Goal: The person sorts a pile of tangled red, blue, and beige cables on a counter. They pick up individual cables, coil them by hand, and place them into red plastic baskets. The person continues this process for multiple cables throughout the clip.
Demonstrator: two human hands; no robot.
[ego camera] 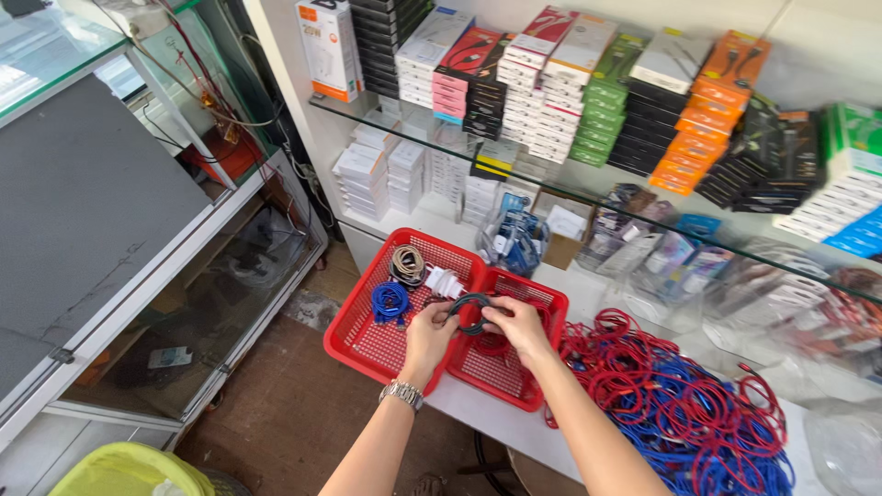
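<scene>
We note left hand (429,332) and right hand (516,323), fingers clamped on black cable coil (470,312), keeping loop shape, frame centre, above red baskets (367,344); loose cables (680,404) heaped lower right.

Bright even daylight, sharp, slight wide-angle distortion.

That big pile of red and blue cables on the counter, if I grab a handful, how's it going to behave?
The cable pile looks loosely tangled, so a handful would probably drag neighbouring loops along. The strands appear thin and floppy, likely sagging rather than holding shape. Some loops near the counter edge might slide off.
</scene>
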